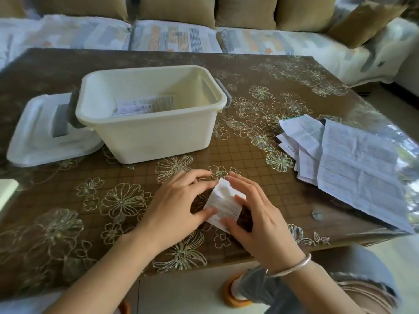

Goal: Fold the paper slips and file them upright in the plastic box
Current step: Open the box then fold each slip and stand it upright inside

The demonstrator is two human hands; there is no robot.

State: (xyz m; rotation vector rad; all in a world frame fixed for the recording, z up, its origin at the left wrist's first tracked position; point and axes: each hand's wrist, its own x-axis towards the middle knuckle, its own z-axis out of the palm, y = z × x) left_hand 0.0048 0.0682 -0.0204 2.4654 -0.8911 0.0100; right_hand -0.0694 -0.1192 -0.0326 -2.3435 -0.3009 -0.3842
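Slip (225, 205) white, printed, creased, half folded; left hand (179, 200) and right hand (257, 220) both pinching it

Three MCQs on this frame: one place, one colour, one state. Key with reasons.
1. Where is the lid relative to the plastic box? A) on it B) on the table, left of it C) inside it
2. Box colour? A) cream B) blue C) red
3. The paper slip nearest the camera is: A) lying untouched B) gripped by both hands C) filed away
Key: B, lid lies flat beside it; A, walls are cream; B, left hand and right hand pinch it.
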